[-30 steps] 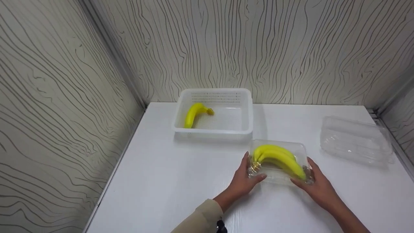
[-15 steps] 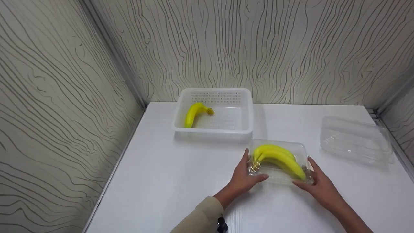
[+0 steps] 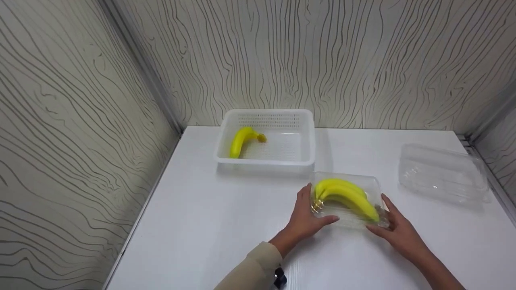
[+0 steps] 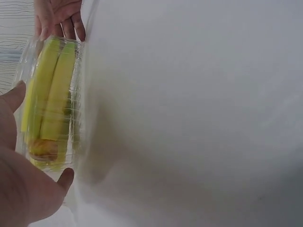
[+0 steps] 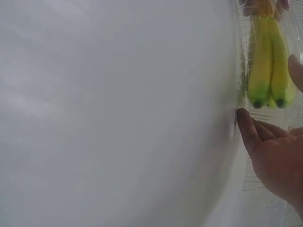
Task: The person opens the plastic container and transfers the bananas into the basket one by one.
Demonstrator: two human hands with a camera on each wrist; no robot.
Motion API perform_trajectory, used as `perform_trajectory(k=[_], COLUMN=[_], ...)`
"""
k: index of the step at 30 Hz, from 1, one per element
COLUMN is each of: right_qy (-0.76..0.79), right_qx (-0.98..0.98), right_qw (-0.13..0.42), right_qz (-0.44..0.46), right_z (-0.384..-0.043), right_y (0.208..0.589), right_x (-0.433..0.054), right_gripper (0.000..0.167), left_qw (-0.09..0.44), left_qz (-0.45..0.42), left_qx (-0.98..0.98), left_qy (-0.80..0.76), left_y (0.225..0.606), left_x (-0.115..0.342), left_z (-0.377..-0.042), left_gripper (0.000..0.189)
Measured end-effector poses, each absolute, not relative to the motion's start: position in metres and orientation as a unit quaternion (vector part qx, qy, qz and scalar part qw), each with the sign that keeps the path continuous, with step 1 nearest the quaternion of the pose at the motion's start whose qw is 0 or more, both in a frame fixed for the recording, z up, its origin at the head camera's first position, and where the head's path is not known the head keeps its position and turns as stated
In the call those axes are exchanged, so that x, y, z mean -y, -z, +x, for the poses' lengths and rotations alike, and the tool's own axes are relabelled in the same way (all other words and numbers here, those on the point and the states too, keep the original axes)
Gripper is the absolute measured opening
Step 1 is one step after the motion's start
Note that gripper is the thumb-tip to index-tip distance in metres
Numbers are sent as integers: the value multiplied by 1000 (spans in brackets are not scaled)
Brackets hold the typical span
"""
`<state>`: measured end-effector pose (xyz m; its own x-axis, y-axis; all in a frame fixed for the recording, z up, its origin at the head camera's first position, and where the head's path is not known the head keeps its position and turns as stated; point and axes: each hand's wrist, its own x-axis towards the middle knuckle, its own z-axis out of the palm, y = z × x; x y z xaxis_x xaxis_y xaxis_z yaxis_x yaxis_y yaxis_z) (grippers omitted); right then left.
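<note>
A clear plastic fruit box (image 3: 348, 222) with a bunch of yellow bananas (image 3: 350, 196) inside is between my two hands, right of the table's middle. My left hand (image 3: 303, 217) grips its left end, thumb along the near side and fingers at the far side. My right hand (image 3: 399, 231) holds the right end the same way, its thumb at the near corner. In the left wrist view the banana stems (image 4: 43, 149) lie toward my left hand. The right wrist view shows the dark banana tips (image 5: 280, 102) near my right fingers.
A white perforated basket (image 3: 266, 162) stands at the back, with one single banana (image 3: 240, 141) in its left part. Another clear plastic box (image 3: 443, 173) lies at the right edge of the white table (image 3: 193, 225). Patterned walls (image 3: 282, 60) close off the back and sides.
My left thumb has slid slightly right along the box's near side, and the left fingers have shifted a little. The box and bananas have barely moved. The basket stays put.
</note>
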<state>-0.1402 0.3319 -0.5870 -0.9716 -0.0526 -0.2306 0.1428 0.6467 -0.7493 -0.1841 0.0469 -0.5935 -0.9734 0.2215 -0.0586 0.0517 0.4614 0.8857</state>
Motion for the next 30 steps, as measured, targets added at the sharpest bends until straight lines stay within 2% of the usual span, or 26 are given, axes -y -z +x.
perform_trajectory(k=[9,21,30], right_qy=[426,431,425], right_qx=[-897,-893,-893], right_qw=[115,128,148], right_qz=[22,29,30], right_z=[-140,-141,-143], right_y=[588,585,584], right_x=[-330,-329,-331], right_gripper=[115,116,115], left_qw=[56,18,-5], left_qz=[132,244,301], left_qx=[-871,-947,-951], left_qy=[-469,-207,-66], left_y=[589,573,558], left_x=[-49,-47,-71], left_z=[-192,-208,-212], left_gripper=[130,108,93])
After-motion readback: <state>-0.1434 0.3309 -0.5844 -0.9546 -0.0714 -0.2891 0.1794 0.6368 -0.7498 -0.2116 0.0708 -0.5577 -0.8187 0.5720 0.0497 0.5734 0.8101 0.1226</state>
